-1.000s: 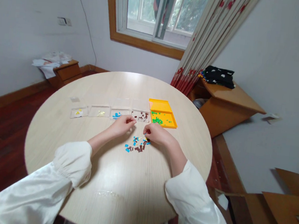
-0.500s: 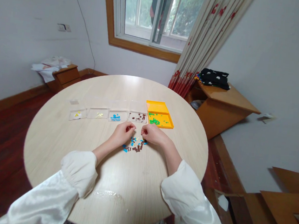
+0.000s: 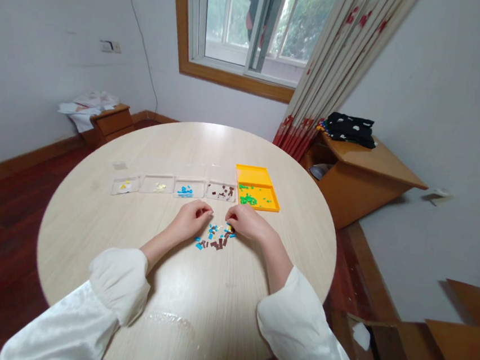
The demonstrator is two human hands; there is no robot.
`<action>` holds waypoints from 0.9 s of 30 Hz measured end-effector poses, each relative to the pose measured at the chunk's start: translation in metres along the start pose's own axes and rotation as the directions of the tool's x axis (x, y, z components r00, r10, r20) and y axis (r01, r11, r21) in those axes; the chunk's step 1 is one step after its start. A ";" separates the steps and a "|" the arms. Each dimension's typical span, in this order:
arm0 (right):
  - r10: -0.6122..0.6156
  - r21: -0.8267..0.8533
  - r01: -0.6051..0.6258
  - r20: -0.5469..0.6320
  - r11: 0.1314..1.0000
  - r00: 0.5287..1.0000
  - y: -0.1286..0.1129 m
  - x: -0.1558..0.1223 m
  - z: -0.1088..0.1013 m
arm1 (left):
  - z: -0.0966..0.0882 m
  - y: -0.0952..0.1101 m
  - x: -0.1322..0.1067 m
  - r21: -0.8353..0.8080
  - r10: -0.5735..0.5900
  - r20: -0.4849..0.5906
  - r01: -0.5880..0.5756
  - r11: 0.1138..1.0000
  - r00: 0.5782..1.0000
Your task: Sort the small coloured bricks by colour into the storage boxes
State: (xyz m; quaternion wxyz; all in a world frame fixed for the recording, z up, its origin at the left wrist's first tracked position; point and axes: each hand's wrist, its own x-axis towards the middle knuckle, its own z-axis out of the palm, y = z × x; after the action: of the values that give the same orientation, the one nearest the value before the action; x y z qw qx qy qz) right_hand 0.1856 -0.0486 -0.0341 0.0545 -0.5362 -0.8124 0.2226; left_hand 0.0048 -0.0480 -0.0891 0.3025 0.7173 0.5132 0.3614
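Note:
A small heap of tiny blue, brown and pale pieces lies on the round wooden table. My left hand rests just left of the heap, fingers curled in a loose pinch. At the heap's right edge my right hand has its fingertips pinched down among the pieces. What either hand grips is too small to see. Beyond the hands stands a row of clear trays with yellow, pale, blue and brown bits, then an orange tray with green bits.
A low wooden cabinet with dark cloth on top stands right of the table, beside a curtain. Another small cabinet with papers sits at the back left. Cardboard sheets lie on the floor at right.
Both hands have drawn slightly nearer to me and onto the heap; the left hand came back from the brown tray. The camera shifted a little.

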 end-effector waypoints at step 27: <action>-0.031 0.390 0.204 -0.406 0.898 0.913 0.027 0.030 0.029 | -0.010 0.009 -0.005 0.261 0.068 0.313 -0.155 0.953 0.947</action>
State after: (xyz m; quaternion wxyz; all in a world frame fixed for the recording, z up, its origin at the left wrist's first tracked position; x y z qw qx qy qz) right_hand 0.1867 -0.0220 -0.0756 0.3437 -0.4936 -0.7485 0.2792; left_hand -0.0002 -0.0551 -0.0774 0.2504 0.8278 0.4656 0.1877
